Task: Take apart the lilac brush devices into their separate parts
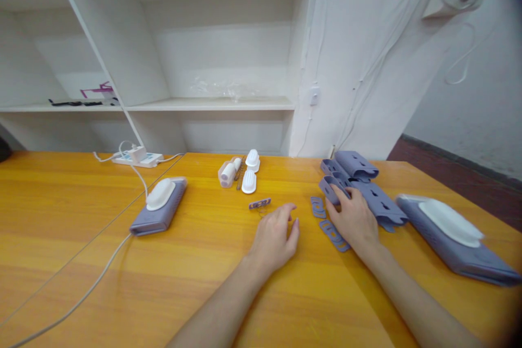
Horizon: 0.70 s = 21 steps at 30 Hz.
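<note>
My left hand rests over the wooden table, its fingers loosely curved and the thumb apart, with nothing in it. Just beyond its fingertips a small purple slotted plate stands on edge, a thin wire loop beside it. My right hand has its thumb and fingers on a small purple plastic housing, open at the top; the fingers partly hide it. Left of that hand lie two flat purple cut-out plates, a smaller one and a larger one. Several bigger purple shells are grouped behind the hand.
White oval parts, springs and a clear tub of white cylinders stand at the back. Purple devices with white pads lie at left and right. A power strip and cables run along the left.
</note>
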Available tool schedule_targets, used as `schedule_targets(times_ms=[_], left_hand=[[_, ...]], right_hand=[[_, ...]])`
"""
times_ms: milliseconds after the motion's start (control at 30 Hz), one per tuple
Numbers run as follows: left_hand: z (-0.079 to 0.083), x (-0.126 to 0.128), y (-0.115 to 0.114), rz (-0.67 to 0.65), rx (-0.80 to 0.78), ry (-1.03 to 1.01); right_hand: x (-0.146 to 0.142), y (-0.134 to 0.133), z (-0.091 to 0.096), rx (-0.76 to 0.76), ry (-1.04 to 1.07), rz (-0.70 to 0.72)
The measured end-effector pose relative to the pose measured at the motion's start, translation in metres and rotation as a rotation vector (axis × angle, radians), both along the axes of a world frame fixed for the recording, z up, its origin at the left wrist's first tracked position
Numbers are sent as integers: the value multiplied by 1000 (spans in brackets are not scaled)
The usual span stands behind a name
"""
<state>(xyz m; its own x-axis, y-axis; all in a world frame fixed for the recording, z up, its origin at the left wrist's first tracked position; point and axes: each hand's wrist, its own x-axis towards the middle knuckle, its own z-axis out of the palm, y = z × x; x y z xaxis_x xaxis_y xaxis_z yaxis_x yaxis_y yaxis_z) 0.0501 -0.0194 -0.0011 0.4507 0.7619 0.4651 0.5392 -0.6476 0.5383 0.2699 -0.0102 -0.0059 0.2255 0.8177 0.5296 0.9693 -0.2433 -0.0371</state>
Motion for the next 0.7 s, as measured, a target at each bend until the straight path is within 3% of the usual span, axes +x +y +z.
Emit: schedule_targets(times_ms=[267,700], left_hand=[[0,0,-1,-1,2,-6],[1,0,-2,-6,-6,-6]], right_hand=[[5,10,16,-215,48,-83],[-1,-10,28,-199,53,-98]])
